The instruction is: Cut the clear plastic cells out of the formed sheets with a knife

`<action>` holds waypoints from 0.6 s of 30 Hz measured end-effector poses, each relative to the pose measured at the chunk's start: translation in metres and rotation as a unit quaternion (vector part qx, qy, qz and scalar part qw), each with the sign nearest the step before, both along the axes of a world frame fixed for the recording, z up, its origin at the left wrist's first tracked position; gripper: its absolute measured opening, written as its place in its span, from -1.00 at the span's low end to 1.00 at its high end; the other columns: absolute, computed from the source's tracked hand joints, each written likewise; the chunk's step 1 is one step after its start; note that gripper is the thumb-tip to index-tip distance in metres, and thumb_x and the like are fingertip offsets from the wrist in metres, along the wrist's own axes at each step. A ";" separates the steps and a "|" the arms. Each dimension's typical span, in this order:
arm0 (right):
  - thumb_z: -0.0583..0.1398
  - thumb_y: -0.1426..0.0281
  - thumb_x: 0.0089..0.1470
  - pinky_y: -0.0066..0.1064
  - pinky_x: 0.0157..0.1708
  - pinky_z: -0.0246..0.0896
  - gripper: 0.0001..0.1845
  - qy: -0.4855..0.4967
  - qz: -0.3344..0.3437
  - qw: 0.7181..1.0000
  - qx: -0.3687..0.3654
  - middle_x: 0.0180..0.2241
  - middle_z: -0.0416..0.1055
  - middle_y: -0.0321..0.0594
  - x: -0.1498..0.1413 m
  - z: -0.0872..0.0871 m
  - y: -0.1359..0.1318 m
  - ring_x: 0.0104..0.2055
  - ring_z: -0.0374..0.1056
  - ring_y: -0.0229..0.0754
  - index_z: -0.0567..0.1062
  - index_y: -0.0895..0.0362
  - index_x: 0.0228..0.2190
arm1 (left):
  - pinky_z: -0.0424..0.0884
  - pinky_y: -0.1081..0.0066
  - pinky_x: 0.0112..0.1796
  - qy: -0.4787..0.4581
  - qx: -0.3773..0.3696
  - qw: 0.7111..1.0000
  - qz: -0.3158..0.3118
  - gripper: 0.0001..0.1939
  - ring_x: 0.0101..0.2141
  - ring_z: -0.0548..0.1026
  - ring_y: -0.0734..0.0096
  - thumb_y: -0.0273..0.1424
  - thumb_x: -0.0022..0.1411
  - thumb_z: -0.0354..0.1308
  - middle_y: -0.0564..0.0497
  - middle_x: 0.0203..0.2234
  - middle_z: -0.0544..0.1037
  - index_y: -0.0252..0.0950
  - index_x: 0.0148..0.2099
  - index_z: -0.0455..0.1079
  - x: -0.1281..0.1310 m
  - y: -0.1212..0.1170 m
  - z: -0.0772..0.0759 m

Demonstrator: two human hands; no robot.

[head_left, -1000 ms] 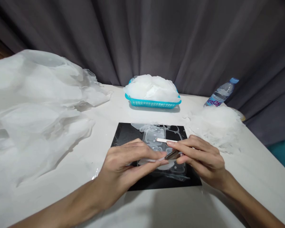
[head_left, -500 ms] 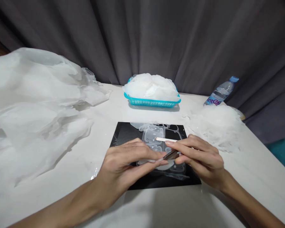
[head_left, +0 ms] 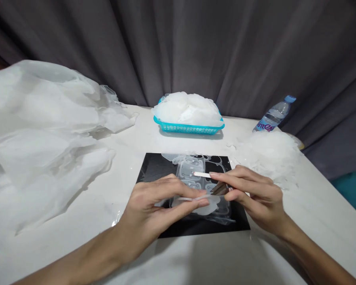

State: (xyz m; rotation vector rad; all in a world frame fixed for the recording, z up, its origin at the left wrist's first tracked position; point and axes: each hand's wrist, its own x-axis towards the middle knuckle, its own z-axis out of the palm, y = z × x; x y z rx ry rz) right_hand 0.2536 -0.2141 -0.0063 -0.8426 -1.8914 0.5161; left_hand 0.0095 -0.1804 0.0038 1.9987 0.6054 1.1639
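Observation:
A black mat lies on the white table in front of me. On it rests a translucent plastic sheet moulded with rounded shapes. My left hand pinches a thin clear piece of that plastic between thumb and fingers. My right hand is closed on a small metal tool whose tip meets the clear piece. A short white stick pokes out past my right forefinger.
A turquoise basket heaped with white plastic pieces stands behind the mat. A big pile of crumpled clear plastic fills the left side. A smaller white heap and a water bottle lie at the right. Dark curtains hang behind.
My right hand has shifted slightly right and up with the tool, drawing the thin clear piece out between both hands. My left hand stays almost in place.

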 end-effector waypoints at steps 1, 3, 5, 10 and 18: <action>0.26 0.40 0.37 -0.30 -0.16 0.46 -0.57 -0.006 0.002 1.000 -0.001 -0.13 0.64 -0.21 0.002 0.001 0.000 -0.18 0.51 -0.18 0.52 -0.07 0.22 | 0.55 0.47 -0.36 0.000 -0.006 1.000 0.006 -0.84 -0.42 0.63 0.42 -0.57 0.21 0.45 0.06 -0.36 0.75 -0.23 -0.20 0.66 0.001 0.000 0.000; 0.27 0.40 0.36 -0.29 -0.13 0.47 -0.56 -0.018 0.011 1.000 -0.001 -0.11 0.64 -0.20 0.004 0.003 0.001 -0.16 0.51 -0.18 0.51 -0.06 0.22 | 0.55 0.50 -0.34 0.010 -0.020 1.000 0.020 -0.86 -0.43 0.63 0.45 -0.55 0.21 0.46 0.07 -0.35 0.75 -0.22 -0.20 0.66 0.001 -0.001 0.001; 0.25 0.41 0.37 -0.28 -0.11 0.49 -0.56 -0.025 0.021 0.999 -0.007 -0.11 0.64 -0.19 0.004 0.004 0.002 -0.15 0.52 -0.17 0.51 -0.06 0.23 | 0.56 0.51 -0.33 0.020 -0.032 0.999 0.035 -0.89 -0.45 0.63 0.47 -0.52 0.21 0.47 0.08 -0.36 0.75 -0.22 -0.22 0.67 0.001 -0.001 0.000; 0.23 0.45 0.38 -0.29 -0.10 0.50 -0.57 -0.024 0.021 0.999 -0.040 -0.12 0.65 -0.20 0.002 0.002 0.001 -0.13 0.53 -0.18 0.52 -0.06 0.21 | 0.48 0.58 -0.50 0.029 -0.025 0.998 0.059 -0.93 -0.56 0.54 0.55 -0.44 0.20 0.48 0.17 -0.44 0.72 -0.18 -0.26 0.67 0.001 -0.002 -0.001; 0.25 0.44 0.36 -0.29 -0.09 0.50 -0.59 -0.010 0.020 0.996 -0.087 -0.10 0.66 -0.19 0.003 -0.002 -0.001 -0.13 0.52 -0.17 0.56 -0.08 0.18 | 0.33 0.59 -0.63 0.047 -0.034 0.996 0.074 -0.93 -0.61 0.52 0.54 -0.36 0.22 0.46 0.18 -0.50 0.70 -0.17 -0.31 0.65 0.004 -0.002 0.000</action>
